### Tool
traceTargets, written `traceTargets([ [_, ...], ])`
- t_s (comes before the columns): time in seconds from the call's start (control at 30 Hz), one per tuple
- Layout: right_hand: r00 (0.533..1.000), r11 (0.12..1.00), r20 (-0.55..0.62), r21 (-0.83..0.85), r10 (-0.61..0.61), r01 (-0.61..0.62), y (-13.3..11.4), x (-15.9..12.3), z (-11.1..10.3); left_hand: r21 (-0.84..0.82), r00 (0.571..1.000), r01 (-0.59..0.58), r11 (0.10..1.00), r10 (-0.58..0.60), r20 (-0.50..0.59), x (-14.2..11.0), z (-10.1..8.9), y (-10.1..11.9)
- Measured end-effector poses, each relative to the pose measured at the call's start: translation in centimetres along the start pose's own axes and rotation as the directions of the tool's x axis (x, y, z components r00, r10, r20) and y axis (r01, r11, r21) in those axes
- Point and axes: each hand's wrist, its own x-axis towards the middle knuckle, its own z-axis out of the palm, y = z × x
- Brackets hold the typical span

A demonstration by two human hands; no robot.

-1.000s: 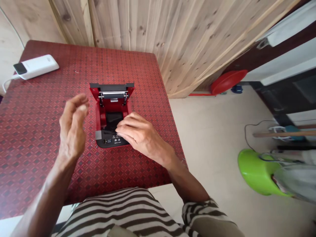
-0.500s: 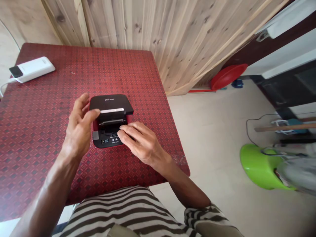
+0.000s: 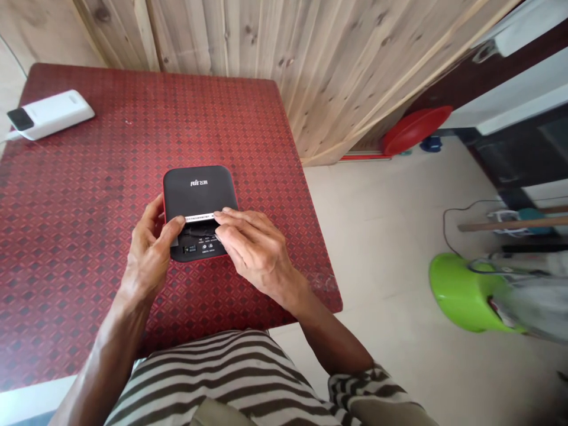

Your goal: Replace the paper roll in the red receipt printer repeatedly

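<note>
The black-topped device [image 3: 199, 192] lies on the red table [image 3: 213, 118] between the person's left hand [image 3: 151, 248], which grips its left side, and right hand [image 3: 255, 245], whose bunched fingers touch its right side and hide part of the buttons.

Head-worn camera looks forward and steeply down, fairly near.

Bright, with pale glare lower left and blurring at right.
</note>
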Motion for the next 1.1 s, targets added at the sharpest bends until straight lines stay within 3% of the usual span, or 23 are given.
traceTargets([
  [0.23,0.998,0.998,-0.053,0.052,-0.016,0.019,-0.4,-0.9,-0.3,-0.022,0.999,0.005,1.000,-0.005,-0.038,-0.4,-0.3,-0.7],
  [0.33,0.977,0.993,-0.209,0.111,0.052,-0.029,-1.2,-1.9,-0.8,-0.039,0.999,-0.033,0.999,0.032,-0.025,-1.4,-1.3,-1.4],
  [0.47,0.908,0.971,-0.360,0.180,0.215,-0.159,-2.0,-3.5,-0.6,-0.031,0.998,-0.046,0.998,0.044,-0.051,-2.8,-2.0,-2.0],
  [0.63,0.867,0.943,-0.381,0.211,0.323,-0.258,-2.5,-5.3,0.7,0.031,0.993,-0.078,0.996,0.081,-0.090,-3.1,-1.9,-2.1],
  [0.77,0.874,0.935,-0.348,0.227,0.341,-0.274,-3.2,-5.8,1.2,0.045,0.990,-0.111,0.993,0.114,-0.083,-2.9,-1.5,-2.1],
  [1.1,0.878,0.943,-0.363,0.229,0.312,-0.241,-2.9,-5.1,1.5,-0.081,0.982,-0.051,0.995,0.035,-0.186,-3.4,0.8,-0.5],
])
